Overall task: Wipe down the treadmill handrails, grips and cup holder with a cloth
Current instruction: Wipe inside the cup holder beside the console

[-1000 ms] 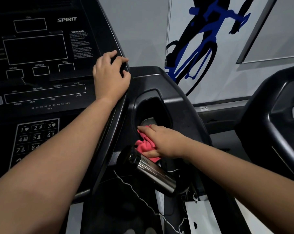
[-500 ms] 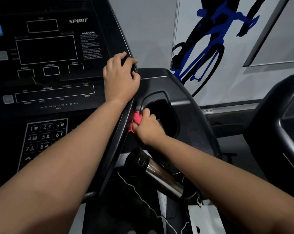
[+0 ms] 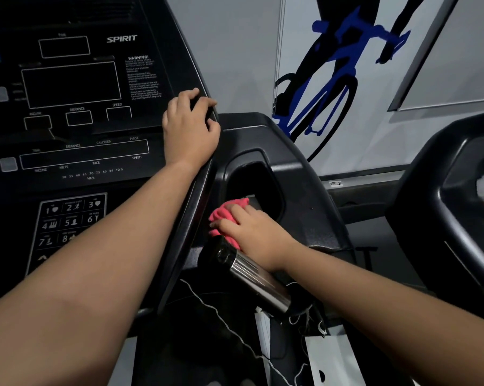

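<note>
My right hand (image 3: pixel 252 232) holds a bunched pink cloth (image 3: pixel 224 214) and presses it on the near left rim of the black cup holder (image 3: pixel 260 182) beside the console. My left hand (image 3: pixel 189 129) rests over the right edge of the treadmill console (image 3: pixel 68 107), fingers curled round that edge. A steel pulse grip (image 3: pixel 258 277) juts out just below my right wrist. Part of the cloth is hidden under my fingers.
The black console panel with keypad (image 3: pixel 68 221) fills the left. A thin white cord (image 3: pixel 224 321) hangs below the grip. A second treadmill's black console (image 3: pixel 444 196) stands at the right. A wall with a blue cyclist graphic (image 3: pixel 327 79) is behind.
My right hand has slid the cloth from the upper left edge of the cup holder back down to its near rim. My left hand stays on the console edge.
</note>
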